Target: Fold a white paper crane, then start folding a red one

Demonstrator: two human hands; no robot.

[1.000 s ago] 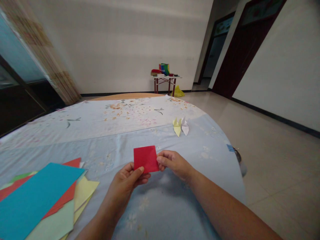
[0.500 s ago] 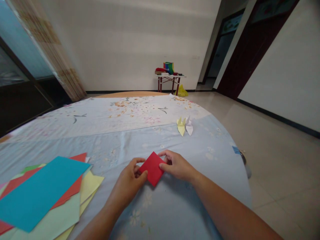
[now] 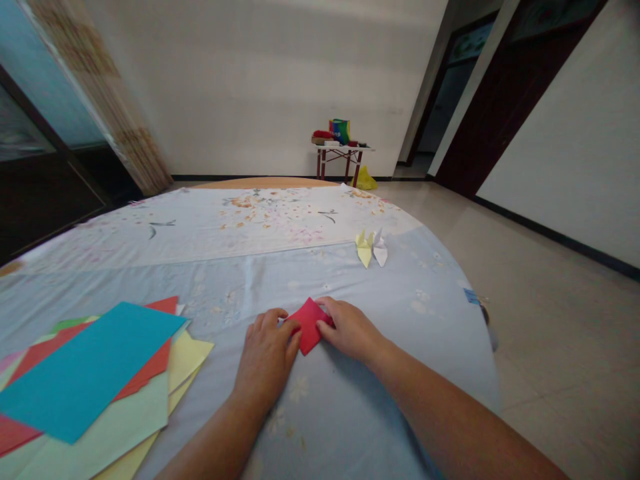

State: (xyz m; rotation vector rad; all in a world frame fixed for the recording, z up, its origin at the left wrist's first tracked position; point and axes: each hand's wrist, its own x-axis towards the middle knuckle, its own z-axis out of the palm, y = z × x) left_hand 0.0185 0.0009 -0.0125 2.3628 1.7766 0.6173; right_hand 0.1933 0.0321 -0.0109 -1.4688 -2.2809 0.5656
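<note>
Between my hands, low over the table, is a red folded paper [image 3: 309, 325], roughly diamond-shaped. My left hand [image 3: 267, 350] has its fingers curled at the paper's left corner, with the back of the hand facing up. On the opposite corner, my right hand [image 3: 347, 328] pinches the paper between thumb and fingers. The fingers partly cover both side corners. Farther off to the right stand a pale yellow folded paper figure [image 3: 365, 249] and a white folded paper figure [image 3: 380, 249], side by side.
Coloured paper sheets lie piled at the left, a blue sheet [image 3: 95, 370] on top. A flowered tablecloth [image 3: 240, 293] covers the round table, whose edge curves down at the right. Against the far wall, a small side table [image 3: 343, 148] holds a colourful bag and other items.
My left hand has turned more palm-down over the left corner. The red paper has tilted and looks smaller, with its lower corner higher in view. The view has shifted slightly.
</note>
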